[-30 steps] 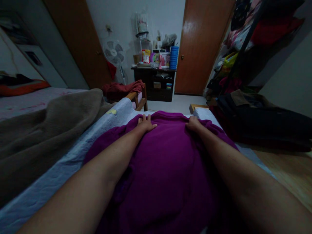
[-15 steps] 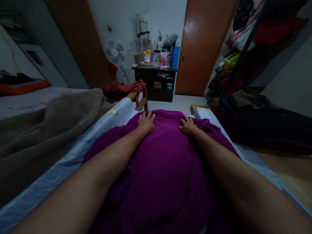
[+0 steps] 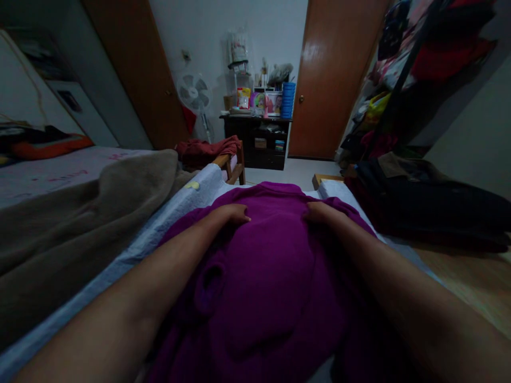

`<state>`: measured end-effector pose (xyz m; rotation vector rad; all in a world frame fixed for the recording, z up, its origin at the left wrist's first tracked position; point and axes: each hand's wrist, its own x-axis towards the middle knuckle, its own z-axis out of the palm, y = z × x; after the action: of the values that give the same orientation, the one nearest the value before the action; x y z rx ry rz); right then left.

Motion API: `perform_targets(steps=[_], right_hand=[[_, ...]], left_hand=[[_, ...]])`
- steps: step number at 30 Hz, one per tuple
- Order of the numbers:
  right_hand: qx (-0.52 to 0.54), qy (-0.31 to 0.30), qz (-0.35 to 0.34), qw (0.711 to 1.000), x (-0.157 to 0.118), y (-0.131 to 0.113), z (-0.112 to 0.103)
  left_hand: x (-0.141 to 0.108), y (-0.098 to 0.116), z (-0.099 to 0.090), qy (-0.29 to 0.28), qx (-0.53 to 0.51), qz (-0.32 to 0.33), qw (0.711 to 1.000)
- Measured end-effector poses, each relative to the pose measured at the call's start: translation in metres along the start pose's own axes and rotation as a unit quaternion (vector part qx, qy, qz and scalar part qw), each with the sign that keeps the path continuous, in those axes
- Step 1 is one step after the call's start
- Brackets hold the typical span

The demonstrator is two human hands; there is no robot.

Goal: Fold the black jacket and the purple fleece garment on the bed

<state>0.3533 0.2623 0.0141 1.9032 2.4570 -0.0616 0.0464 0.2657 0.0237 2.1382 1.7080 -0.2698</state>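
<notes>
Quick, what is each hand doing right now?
Left hand: palm down on the purple blanket, fingers curled; a grip cannot be told.
Right hand: on the same blanket, likewise.

no readable text, labels on distant shelf items too blurred

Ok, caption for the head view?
Both hands, left and right, pressed flat on a purple fleece spread over the bed.

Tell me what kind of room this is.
Most likely a bedroom: both hands, left and right, rest on a purple garment spread over a bed, with a clothes rack alongside.
</notes>
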Motion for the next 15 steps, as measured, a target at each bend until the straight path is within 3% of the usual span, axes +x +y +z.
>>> perform_targets(steps=[2,4,6,11,15], right_hand=[[-0.045,-0.036,0.001,0.998,-0.028,-0.003,-0.016],[-0.081,0.004,-0.006,0.997,-0.064,-0.004,-0.029],[-0.105,0.027,0.028,0.994,-0.105,-0.004,-0.037],[-0.045,0.024,0.109,0.993,-0.198,0.006,-0.037],[0.017,-0.043,0.151,0.987,-0.234,0.012,-0.022]], left_hand=[[-0.031,-0.003,-0.006,-0.004,-0.015,0.038,0.999],[-0.071,-0.008,-0.007,0.005,-0.049,0.075,0.996],[-0.114,-0.015,-0.001,0.025,-0.077,0.087,0.993],[-0.201,-0.037,0.042,0.081,-0.063,0.050,0.993],[-0.221,-0.049,0.078,0.122,-0.015,-0.034,0.992]])
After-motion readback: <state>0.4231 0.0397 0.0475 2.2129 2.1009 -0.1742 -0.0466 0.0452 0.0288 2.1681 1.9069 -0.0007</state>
